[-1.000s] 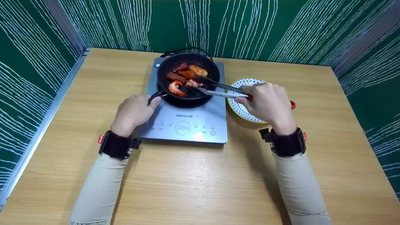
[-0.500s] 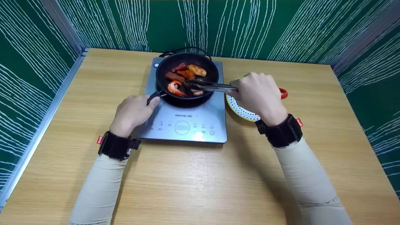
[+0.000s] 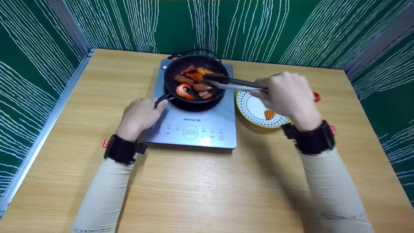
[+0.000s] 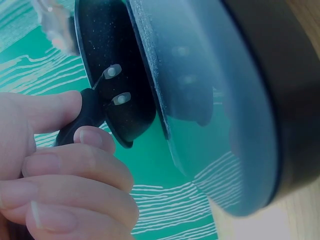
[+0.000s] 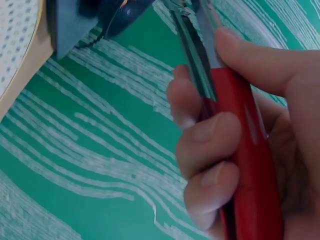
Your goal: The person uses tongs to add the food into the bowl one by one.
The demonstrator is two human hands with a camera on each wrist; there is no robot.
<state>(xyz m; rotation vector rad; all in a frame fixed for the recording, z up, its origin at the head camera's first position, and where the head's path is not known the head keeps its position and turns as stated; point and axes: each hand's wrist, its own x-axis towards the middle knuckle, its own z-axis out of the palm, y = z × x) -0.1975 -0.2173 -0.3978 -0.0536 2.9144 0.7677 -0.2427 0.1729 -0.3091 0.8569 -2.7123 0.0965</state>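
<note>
My left hand (image 3: 140, 115) grips the black handle (image 4: 89, 112) of a frying pan (image 3: 196, 58) on the hob. In the left wrist view, thumb and fingers wrap the handle, and two rivets show on the pan's side. My right hand (image 3: 289, 95) holds metal tongs (image 3: 239, 84) by their red handle (image 5: 250, 150). The tongs' blurred tips hover over the pan's right side; I cannot tell if they pinch food. In the pan lie a curled shrimp (image 3: 184, 91), a brown slab (image 3: 183, 80), another brown piece (image 3: 202, 87), a small light brown piece (image 3: 205, 94) and orange-brown pieces.
The induction hob (image 3: 210, 123) stands on the wooden table (image 3: 194, 187). Right of it, partly under my right hand, a dotted plate (image 3: 249, 113) with a yellow rim bears an orange piece (image 3: 269, 114). A black cord runs behind the hob, before a green patterned wall (image 3: 181, 29).
My right hand moved left, then back right with the tongs, whose tips rose rightward. The lower-right food pieces show fully, and the plate's orange piece came into view. The left hand stays put.
</note>
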